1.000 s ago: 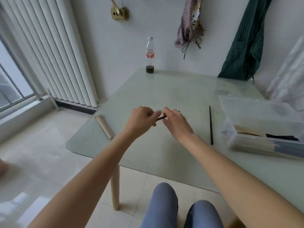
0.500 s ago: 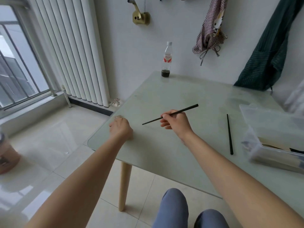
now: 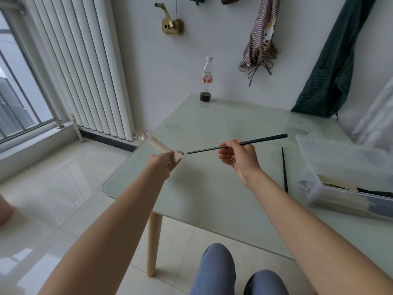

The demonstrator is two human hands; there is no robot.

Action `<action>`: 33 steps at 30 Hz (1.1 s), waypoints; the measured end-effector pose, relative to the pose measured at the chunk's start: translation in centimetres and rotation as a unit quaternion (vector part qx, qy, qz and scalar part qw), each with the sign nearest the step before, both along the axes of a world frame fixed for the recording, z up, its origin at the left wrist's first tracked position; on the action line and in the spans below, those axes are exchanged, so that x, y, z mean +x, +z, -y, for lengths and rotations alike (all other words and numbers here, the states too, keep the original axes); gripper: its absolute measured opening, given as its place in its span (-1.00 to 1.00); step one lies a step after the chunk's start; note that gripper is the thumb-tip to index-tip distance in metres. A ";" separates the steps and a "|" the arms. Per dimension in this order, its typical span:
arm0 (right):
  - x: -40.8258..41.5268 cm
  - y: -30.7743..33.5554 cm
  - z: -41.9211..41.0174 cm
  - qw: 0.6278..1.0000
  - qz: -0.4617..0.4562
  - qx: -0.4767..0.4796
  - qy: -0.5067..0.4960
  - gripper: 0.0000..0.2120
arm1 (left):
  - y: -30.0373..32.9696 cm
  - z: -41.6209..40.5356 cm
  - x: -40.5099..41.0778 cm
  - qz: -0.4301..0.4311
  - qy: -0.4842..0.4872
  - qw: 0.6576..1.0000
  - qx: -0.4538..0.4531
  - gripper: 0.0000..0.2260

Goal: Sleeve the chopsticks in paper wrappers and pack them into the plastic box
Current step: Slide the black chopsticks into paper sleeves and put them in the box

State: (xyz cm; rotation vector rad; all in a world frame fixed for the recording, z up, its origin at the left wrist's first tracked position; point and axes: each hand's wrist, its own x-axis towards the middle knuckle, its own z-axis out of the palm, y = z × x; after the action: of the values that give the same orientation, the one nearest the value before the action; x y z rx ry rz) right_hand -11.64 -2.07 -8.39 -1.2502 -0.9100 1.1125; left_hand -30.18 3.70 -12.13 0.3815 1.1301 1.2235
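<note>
My left hand (image 3: 164,165) grips a tan paper wrapper (image 3: 160,146) near its open end, lifted above the table's left corner. My right hand (image 3: 239,158) pinches a black chopstick (image 3: 263,139) near its middle. The chopstick's thin tip points left and stops a short gap from the wrapper's mouth. A second black chopstick (image 3: 284,170) lies on the glass table (image 3: 212,188) right of my right wrist. The clear plastic box (image 3: 331,188) stands at the right edge and holds wrapped pieces.
A plastic bottle (image 3: 206,80) with dark liquid stands at the table's far edge by the wall. A white radiator (image 3: 85,67) lines the left wall. Cloths hang on the wall behind. My knees (image 3: 217,271) are under the near edge.
My left hand picked the wrapper up from the table's left corner and raised it toward the chopstick. My right hand kept the chopstick and shifted a little right.
</note>
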 end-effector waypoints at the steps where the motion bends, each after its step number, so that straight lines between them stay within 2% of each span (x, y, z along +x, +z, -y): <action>1: 0.2 0.0 0.1 1.000 0.000 0.001 -0.002 -0.76 | 0.2 0.1 0.3 0.030 0.002 1.000 0.000 -0.94; 5: 1.0 0.1 0.4 1.000 -0.010 0.009 -0.012 -0.75 | 0.6 0.1 1.6 0.051 -0.022 0.998 0.012 -0.81; 8: 1.2 0.2 0.6 1.000 -0.018 0.017 -0.015 -0.75 | 0.8 0.4 2.2 0.021 -0.056 0.997 0.038 -0.85; 11: 1.4 0.3 0.6 0.999 -0.023 0.026 -0.027 -0.76 | 0.4 0.8 2.5 -0.163 -0.102 0.976 0.099 -0.89; 14: 1.8 0.5 0.6 0.998 -0.026 0.033 -0.047 -0.77 | 0.0 1.1 2.6 -0.336 -0.130 0.922 0.141 -0.90; 18: 2.4 0.6 0.8 0.997 -0.031 0.036 -0.066 -0.77 | 0.1 1.5 2.9 -0.489 -0.167 0.840 0.165 -0.91; 20: 2.6 0.6 0.9 0.996 -0.034 0.036 -0.072 -0.77 | 0.1 1.7 3.2 -0.516 -0.176 0.813 0.202 -0.93; 24: 3.2 0.7 1.2 0.994 -0.047 0.041 -0.084 -0.77 | -0.2 1.9 3.5 -0.548 -0.223 0.762 0.265 -0.65; 25: 3.4 0.8 1.2 0.994 -0.052 0.043 -0.086 -0.77 | -0.2 1.9 3.6 -0.546 -0.224 0.762 0.267 -0.68; 27: 3.8 0.9 1.3 0.993 -0.062 0.048 -0.088 -0.77 | -0.1 1.7 3.7 -0.523 -0.227 0.782 0.252 -0.79; 29: 4.1 1.1 1.4 0.992 -0.066 0.051 -0.093 -0.77 | -0.1 1.6 3.7 -0.515 -0.232 0.791 0.236 -0.68; 32: 4.5 1.5 1.3 0.990 -0.076 0.055 -0.110 -0.75 | -0.5 1.3 3.5 -0.587 -0.210 0.735 0.265 -0.64; 33: 4.5 1.6 1.2 0.988 -0.082 0.057 -0.115 -0.75 | -0.5 1.2 3.5 -0.598 -0.198 0.726 0.275 -0.66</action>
State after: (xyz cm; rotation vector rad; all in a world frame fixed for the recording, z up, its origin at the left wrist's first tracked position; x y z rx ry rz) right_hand -7.12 -3.26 -6.80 -1.1220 -0.6763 0.9507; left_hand -26.70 2.46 -12.64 1.9840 1.5680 0.8180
